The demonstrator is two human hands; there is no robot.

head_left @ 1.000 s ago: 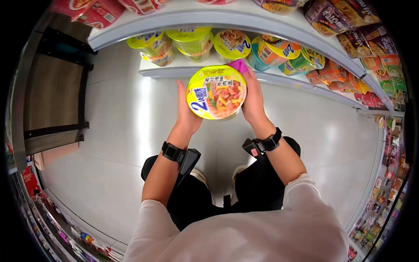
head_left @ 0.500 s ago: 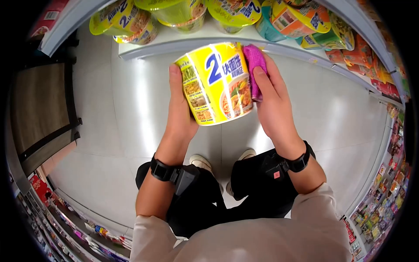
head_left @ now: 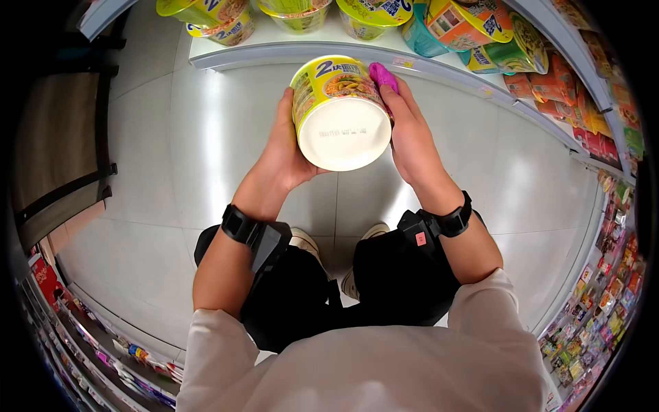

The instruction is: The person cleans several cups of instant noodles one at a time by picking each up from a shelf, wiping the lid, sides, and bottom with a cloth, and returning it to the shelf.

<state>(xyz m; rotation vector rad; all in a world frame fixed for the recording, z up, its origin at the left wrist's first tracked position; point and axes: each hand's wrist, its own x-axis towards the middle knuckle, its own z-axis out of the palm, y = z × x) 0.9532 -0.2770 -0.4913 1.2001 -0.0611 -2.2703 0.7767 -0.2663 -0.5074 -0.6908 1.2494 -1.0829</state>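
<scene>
Between my hands is a yellow noodle cup (head_left: 343,113), tilted so that its white bottom with small printed marks faces me. My left hand (head_left: 285,147) is wrapped round the cup's left side. On the other side, my right hand (head_left: 412,137) presses against the cup and also holds a bunched magenta cloth (head_left: 383,75) near the top right of the cup. Some fingertips are hidden behind the cup.
Ahead, a white shelf (head_left: 274,53) bears yellow-green noodle cups (head_left: 295,17) and orange bowls (head_left: 467,27). Orange packets (head_left: 552,86) lie at the right. Racks of small packets (head_left: 590,309) stand lower right, more shelves lower left. A dark framed panel (head_left: 62,144) is at the left.
The cup has been tipped, so its white bottom now shows instead of its printed side. Both hands and the cloth have shifted slightly with it.
</scene>
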